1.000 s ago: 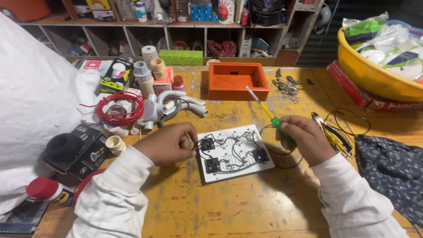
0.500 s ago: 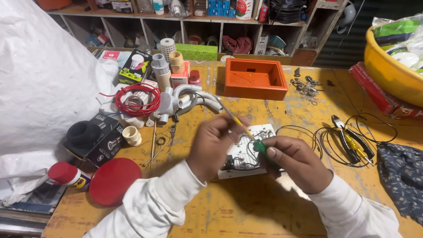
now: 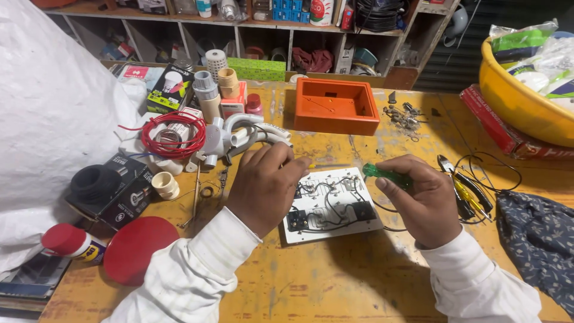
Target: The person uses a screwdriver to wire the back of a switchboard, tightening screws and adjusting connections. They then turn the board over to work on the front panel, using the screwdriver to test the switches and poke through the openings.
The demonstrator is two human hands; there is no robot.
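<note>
the left hand (image 3: pixel 263 186) is hiding the left edge of the white wired switch plate (image 3: pixel 330 204) and the screwdriver's tip, the right hand (image 3: pixel 421 200) is covering most of its green handle (image 3: pixel 385 175), and the yellow plastic tub (image 3: pixel 520 98) is running off the right edge.

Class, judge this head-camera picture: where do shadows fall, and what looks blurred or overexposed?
Head view: the hands' shadow darkens the table below the white board; the white sheet at left is nearly blown out; the screwdriver and both hands look sharp; shelf items behind look softer.

The bench (image 3: pixel 335 287) was worn, scratched yellow-painted wood. The screwdriver (image 3: pixel 387 175) had a glossy translucent green plastic handle; the switch plate (image 3: pixel 332 206) was smooth white plastic, the box (image 3: pixel 335 107) matt orange plastic.
</note>
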